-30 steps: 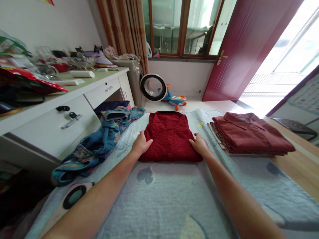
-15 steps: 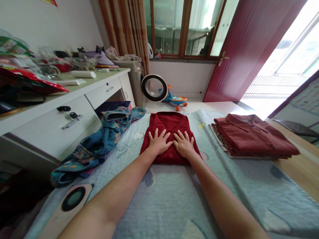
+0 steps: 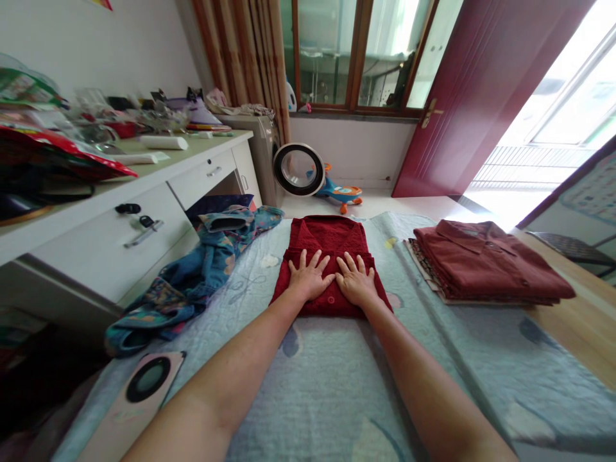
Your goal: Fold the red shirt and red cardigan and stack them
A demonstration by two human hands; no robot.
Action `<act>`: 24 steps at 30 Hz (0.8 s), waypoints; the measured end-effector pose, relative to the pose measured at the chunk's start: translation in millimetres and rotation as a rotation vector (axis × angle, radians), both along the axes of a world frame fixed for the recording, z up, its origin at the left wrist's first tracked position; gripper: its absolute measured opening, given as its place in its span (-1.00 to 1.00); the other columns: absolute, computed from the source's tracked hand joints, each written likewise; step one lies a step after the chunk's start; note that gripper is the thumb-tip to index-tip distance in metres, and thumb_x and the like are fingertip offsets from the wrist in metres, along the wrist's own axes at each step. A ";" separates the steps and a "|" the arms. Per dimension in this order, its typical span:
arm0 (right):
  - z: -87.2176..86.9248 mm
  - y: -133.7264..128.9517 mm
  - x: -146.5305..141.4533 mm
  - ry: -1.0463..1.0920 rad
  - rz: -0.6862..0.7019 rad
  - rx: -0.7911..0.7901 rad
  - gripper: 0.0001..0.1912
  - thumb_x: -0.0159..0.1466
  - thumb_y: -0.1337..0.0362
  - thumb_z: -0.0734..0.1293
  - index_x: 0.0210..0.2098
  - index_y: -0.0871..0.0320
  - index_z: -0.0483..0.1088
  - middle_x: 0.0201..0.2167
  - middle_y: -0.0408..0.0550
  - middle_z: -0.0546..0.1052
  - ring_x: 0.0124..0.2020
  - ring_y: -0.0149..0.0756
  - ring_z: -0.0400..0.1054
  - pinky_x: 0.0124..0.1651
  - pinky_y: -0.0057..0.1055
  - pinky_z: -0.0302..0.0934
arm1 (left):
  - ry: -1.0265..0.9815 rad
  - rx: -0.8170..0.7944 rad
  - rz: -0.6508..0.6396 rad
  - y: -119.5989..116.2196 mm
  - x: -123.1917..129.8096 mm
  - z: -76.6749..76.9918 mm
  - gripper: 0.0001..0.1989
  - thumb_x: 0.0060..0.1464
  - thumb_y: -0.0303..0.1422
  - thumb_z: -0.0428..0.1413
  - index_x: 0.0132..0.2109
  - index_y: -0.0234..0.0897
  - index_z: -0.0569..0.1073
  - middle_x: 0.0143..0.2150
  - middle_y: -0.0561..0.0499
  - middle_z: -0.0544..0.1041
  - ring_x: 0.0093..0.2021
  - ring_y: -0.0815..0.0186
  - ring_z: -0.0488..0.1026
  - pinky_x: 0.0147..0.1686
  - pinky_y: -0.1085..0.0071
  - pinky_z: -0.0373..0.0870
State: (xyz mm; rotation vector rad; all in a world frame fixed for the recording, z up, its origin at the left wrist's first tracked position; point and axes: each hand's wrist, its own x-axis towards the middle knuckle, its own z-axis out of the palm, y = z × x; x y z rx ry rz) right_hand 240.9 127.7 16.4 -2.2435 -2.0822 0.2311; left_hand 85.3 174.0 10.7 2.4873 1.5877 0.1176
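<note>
A dark red buttoned garment (image 3: 328, 234) lies folded into a compact rectangle on the light blue quilted cover (image 3: 317, 372). My left hand (image 3: 310, 276) rests flat on its left half, fingers spread. On the right half lies my right hand (image 3: 355, 280), also flat with spread fingers. The two thumbs nearly meet in the middle, above a round button. To the right sits a stack of folded clothes (image 3: 491, 263), topped by a rust-red collared shirt. A crumpled blue floral garment (image 3: 192, 282) lies at the left edge of the cover.
At the lower left is a pale pink object with a black ring (image 3: 149, 380). A white desk (image 3: 144, 218) loaded with clutter runs along the left. Beyond the cover are a washing machine's open round door (image 3: 298, 169), a blue and orange ride-on toy (image 3: 342, 192) and a red door (image 3: 462, 96).
The view has shifted very slightly. Both hands stay spread on the dark red garment in nearly the same place.
</note>
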 end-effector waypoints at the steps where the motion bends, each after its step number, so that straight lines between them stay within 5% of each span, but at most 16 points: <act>1: 0.2 0.0 0.1 0.004 0.000 0.003 -0.39 0.41 -0.01 -0.05 0.41 -0.10 -0.11 0.47 -0.19 -0.23 0.44 0.08 -0.39 0.27 0.37 -0.23 | -0.003 -0.003 0.000 0.3 0.2 1.3 -0.27 0.18 0.19 -0.25 0.41 0.11 -0.03 0.50 0.11 -0.19 0.45 -0.17 -0.38 0.20 -0.46 -0.27; 7: 13.6 0.0 7.2 0.091 0.015 -0.009 -0.40 0.40 -0.01 0.05 0.39 -0.06 -0.02 0.46 -0.11 -0.13 0.43 0.11 -0.31 0.27 0.35 -0.20 | -0.051 -0.162 -0.046 5.0 -15.5 27.8 -0.32 0.24 0.10 -0.24 0.41 0.00 0.02 0.50 0.04 -0.17 0.45 -0.13 -0.31 0.23 -0.39 -0.19; 11: 26.7 -10.7 2.4 0.104 0.067 0.114 -0.50 0.40 0.06 0.09 0.29 0.01 0.21 0.44 -0.06 -0.03 0.42 0.10 -0.27 0.29 0.31 -0.27 | -0.042 -0.026 -0.112 -11.4 -39.6 41.3 -0.38 0.28 0.02 -0.22 0.40 -0.03 0.07 0.48 0.00 -0.06 0.45 -0.06 -0.22 0.27 -0.31 -0.24; 17: 11.7 -32.8 -28.3 0.092 0.165 0.171 -0.48 0.41 0.11 0.08 0.32 0.04 0.15 0.43 -0.05 0.01 0.42 -0.10 -0.21 0.36 0.13 -0.29 | 0.019 0.072 -0.089 -45.6 -47.1 15.5 -0.32 0.22 0.10 -0.15 0.40 0.00 0.08 0.47 0.04 0.00 0.43 -0.20 -0.18 0.28 -0.29 -0.19; 24: -3.1 -32.6 -30.5 0.080 0.138 0.143 -0.44 0.40 0.09 0.06 0.37 0.00 0.06 0.44 -0.12 -0.04 0.43 -0.13 -0.22 0.36 0.11 -0.28 | 0.031 0.070 -0.045 -47.8 -44.6 -2.0 -0.31 0.20 0.14 -0.19 0.40 0.06 0.05 0.48 0.08 -0.05 0.42 -0.23 -0.17 0.24 -0.30 -0.11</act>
